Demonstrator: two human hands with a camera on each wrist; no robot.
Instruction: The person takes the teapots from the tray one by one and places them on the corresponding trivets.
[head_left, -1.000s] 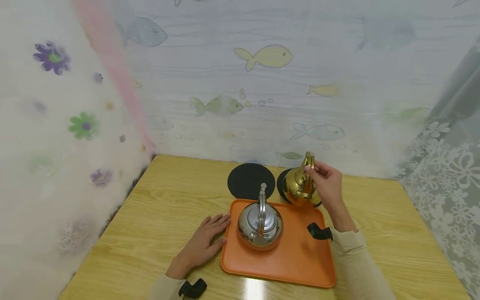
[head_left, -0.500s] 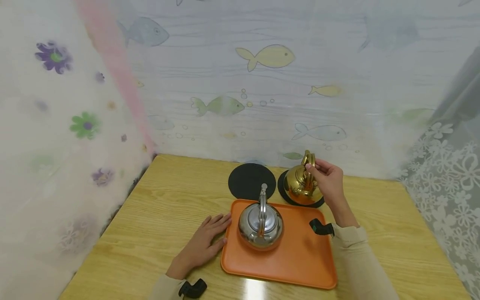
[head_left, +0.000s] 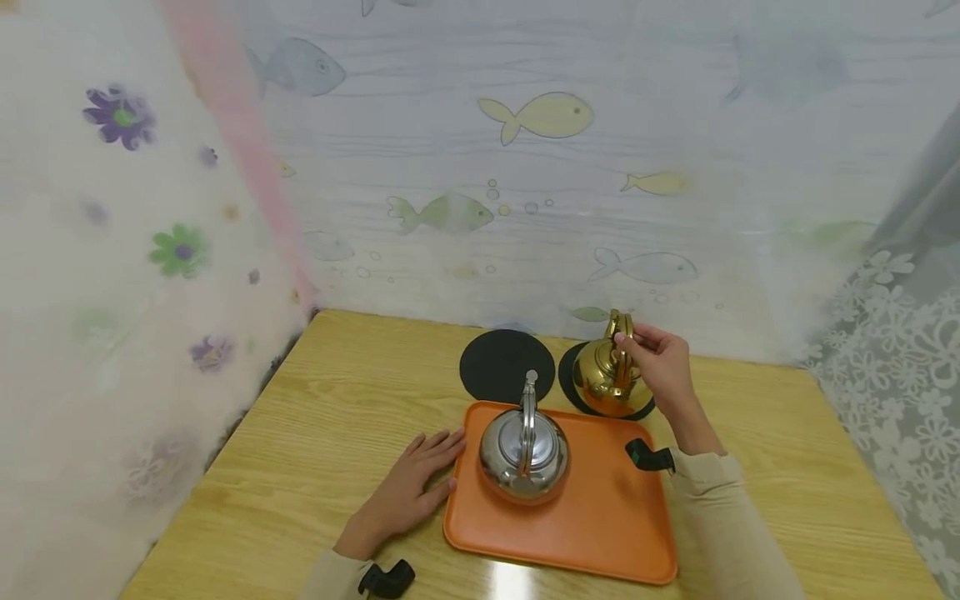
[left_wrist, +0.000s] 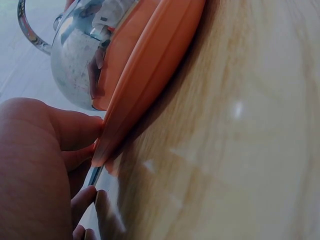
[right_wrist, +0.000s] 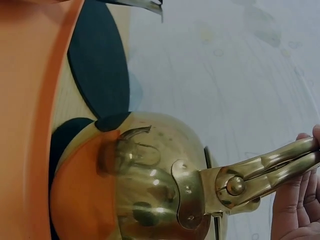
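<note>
In the head view my right hand (head_left: 666,367) grips the handle of a gold-coloured kettle (head_left: 596,379), thumb on the near side and fingers behind. That kettle stands upright over a round black mat (head_left: 567,379) just behind the tray. The right wrist view shows its shiny body (right_wrist: 165,185) and folding handle (right_wrist: 270,167), with the fingers around the handle's far end. My left hand (head_left: 408,492) lies with fingers spread at the left edge of an orange tray (head_left: 600,517), fingertips right at the rim. A silver kettle (head_left: 510,454) stands on the tray's left half, handle up.
A second round black mat (head_left: 504,362) lies behind the silver kettle, left of the gold one. The wooden table (head_left: 322,417) backs onto a fish-patterned curtain (head_left: 450,250). A flower-patterned curtain (head_left: 217,400) hangs along the left side.
The gold kettle has shifted back from the tray's rear edge and sits lower, with more of the mat showing around it. The left hand, tray and silver kettle stay put.
</note>
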